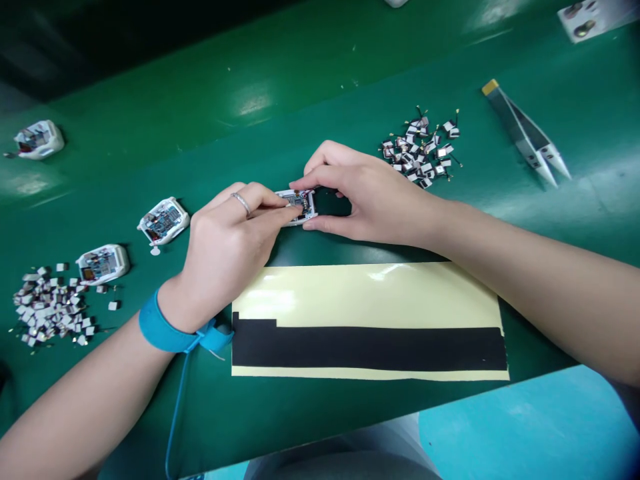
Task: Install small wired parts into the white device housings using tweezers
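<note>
A small white-cased electronic device with an open circuit board [306,203] sits between my hands near the middle of the table. My right hand [367,190] grips its right end, thumb on the near edge and index finger on the far edge. From the left, the closed fingers of my left hand [240,233] hold the device, with a fingertip over the board. That hand hides the device's left part. Just left of it lie two similar open devices, one closer [164,221] and another [103,264] beyond it.
A yellow backing sheet [360,293] with a black strip [370,347] lies in front. Piles of tiny wired components lie left [53,307] and right [420,150]. Tweezers [525,130] rest at right, another device [40,140] far left. A blue wrist strap [163,327] trails its cord.
</note>
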`<state>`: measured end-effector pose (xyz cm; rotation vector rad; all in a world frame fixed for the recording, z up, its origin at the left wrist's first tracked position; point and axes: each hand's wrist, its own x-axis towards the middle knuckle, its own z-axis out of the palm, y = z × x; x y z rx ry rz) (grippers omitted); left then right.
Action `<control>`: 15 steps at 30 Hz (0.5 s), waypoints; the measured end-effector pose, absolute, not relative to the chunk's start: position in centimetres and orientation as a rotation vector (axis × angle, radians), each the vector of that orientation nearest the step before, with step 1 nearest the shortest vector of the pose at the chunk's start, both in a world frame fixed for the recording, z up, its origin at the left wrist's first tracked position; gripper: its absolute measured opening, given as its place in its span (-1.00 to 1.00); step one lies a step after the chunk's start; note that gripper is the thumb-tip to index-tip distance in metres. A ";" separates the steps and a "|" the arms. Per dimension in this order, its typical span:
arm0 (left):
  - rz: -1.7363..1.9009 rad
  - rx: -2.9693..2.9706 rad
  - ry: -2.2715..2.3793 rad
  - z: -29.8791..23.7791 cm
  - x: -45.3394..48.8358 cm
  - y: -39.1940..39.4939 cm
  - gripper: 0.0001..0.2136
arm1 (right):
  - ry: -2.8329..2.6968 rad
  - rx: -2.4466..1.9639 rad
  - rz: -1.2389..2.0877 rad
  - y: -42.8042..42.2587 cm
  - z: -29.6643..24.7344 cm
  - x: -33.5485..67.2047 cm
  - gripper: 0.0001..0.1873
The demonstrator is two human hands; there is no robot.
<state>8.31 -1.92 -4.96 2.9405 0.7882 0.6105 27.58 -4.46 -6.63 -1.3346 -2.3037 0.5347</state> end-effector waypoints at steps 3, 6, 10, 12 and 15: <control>0.583 2.956 0.807 -5.0 8.4 -1.9 -0.85 | -2.300 -1.305 0.514 -4.4 -6.7 27.7 -0.61; 0.557 2.941 0.841 -4.9 8.5 -2.0 -0.84 | -2.300 -1.291 0.499 -4.4 -6.9 27.7 -0.62; 0.487 2.996 0.855 -4.7 8.5 -2.1 -0.82 | -2.297 -1.287 0.497 -4.3 -6.9 27.8 -0.64; 0.459 3.028 0.846 -4.6 8.5 -2.2 -0.81 | -2.294 -1.284 0.500 -4.3 -6.9 27.8 -0.65; 0.500 3.061 0.805 -4.6 8.5 -2.1 -0.82 | -2.292 -1.289 0.512 -4.3 -6.9 27.7 -0.64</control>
